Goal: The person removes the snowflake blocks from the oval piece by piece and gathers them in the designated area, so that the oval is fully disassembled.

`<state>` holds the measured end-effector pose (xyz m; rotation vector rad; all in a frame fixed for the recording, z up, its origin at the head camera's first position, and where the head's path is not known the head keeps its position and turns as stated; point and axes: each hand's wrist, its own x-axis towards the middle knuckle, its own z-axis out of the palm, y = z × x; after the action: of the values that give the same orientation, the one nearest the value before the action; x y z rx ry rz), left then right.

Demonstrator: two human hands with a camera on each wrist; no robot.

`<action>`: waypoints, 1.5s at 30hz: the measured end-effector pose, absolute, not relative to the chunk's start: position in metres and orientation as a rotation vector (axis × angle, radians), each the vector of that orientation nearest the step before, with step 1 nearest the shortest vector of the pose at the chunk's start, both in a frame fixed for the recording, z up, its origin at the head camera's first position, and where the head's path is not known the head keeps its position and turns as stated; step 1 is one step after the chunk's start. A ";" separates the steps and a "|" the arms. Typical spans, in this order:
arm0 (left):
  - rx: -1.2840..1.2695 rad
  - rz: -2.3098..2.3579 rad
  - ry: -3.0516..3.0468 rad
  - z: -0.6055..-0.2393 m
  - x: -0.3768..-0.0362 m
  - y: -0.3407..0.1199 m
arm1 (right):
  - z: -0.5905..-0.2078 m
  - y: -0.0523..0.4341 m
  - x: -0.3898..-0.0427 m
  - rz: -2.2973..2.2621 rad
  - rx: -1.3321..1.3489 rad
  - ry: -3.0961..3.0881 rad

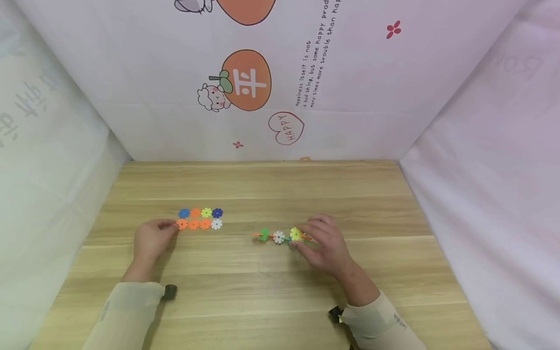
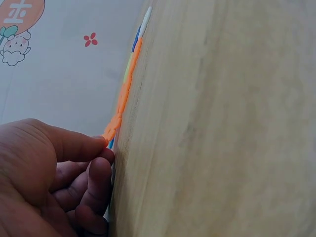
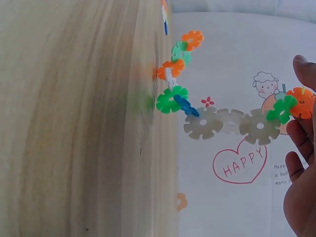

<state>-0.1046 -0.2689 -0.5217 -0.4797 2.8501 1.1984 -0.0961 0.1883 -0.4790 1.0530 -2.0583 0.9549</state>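
Note:
My left hand (image 1: 150,240) pinches the end of a flat strip of orange snowflake discs (image 1: 194,224) between thumb and index finger. A white disc (image 1: 216,223) ends this strip on the right. Just beyond it lies a second row, with a blue disc (image 1: 183,213), an orange one, a yellow one (image 1: 206,212) and a dark blue one (image 1: 217,213). My right hand (image 1: 325,243) holds a chain of interlocked snowflake discs (image 3: 202,123) by its right end. Its green, blue, orange and pale discs slant down toward the tabletop. The fingers partly hide a yellow disc (image 1: 295,234).
The wood-grain table (image 1: 258,296) meets a white printed cloth (image 1: 350,121) at its far edge. White cloth walls (image 1: 490,160) stand on both sides. A small black device (image 1: 170,292) sits at each wrist cuff.

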 end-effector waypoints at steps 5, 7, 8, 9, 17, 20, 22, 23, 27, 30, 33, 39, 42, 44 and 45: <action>-0.488 1.186 2.857 -0.520 -0.106 -0.268 | -0.476 0.187 -0.096 0.958 1.052 -2.064; -0.488 1.181 2.860 -0.519 -0.106 -0.268 | -0.475 0.187 -0.096 0.957 1.051 -2.067; -0.490 1.179 2.861 -0.519 -0.106 -0.268 | -0.475 0.187 -0.096 0.957 1.051 -2.067; -0.492 1.180 2.859 -0.519 -0.105 -0.268 | -0.475 0.187 -0.096 0.958 1.053 -2.067; -0.507 1.180 2.844 -0.517 -0.105 -0.267 | -0.473 0.185 -0.097 0.955 1.064 -2.044; -0.511 1.201 2.848 -0.516 -0.104 -0.266 | -0.473 0.184 -0.097 0.953 1.062 -2.047; -0.518 1.242 2.845 -0.516 -0.103 -0.264 | -0.473 0.183 -0.097 0.949 1.066 -2.048; -0.517 1.261 2.846 -0.515 -0.103 -0.262 | -0.473 0.183 -0.097 0.947 1.068 -2.048; -0.479 1.359 2.838 -0.511 -0.103 -0.251 | -0.473 0.182 -0.098 0.943 1.079 -2.033; -0.399 1.398 2.833 -0.503 -0.102 -0.240 | -0.473 0.180 -0.097 0.949 1.088 -2.022; -0.291 1.429 2.827 -0.494 -0.101 -0.226 | -0.473 0.179 -0.097 0.950 1.099 -2.014; -0.031 1.470 2.834 -0.475 -0.099 -0.194 | -0.474 0.176 -0.097 0.948 1.120 -1.995; 0.142 1.519 2.784 -0.468 -0.098 -0.178 | -0.473 0.176 -0.097 0.948 1.127 -1.991; 0.249 1.547 2.717 -0.467 -0.096 -0.168 | -0.473 0.175 -0.095 0.950 1.126 -1.995; 0.298 1.559 2.681 -0.467 -0.095 -0.163 | -0.474 0.175 -0.095 0.950 1.126 -1.996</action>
<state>-0.0946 -0.1627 -0.4667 0.2979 2.6809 1.5585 -0.0948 0.1753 -0.4736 1.1255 -1.9959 0.9501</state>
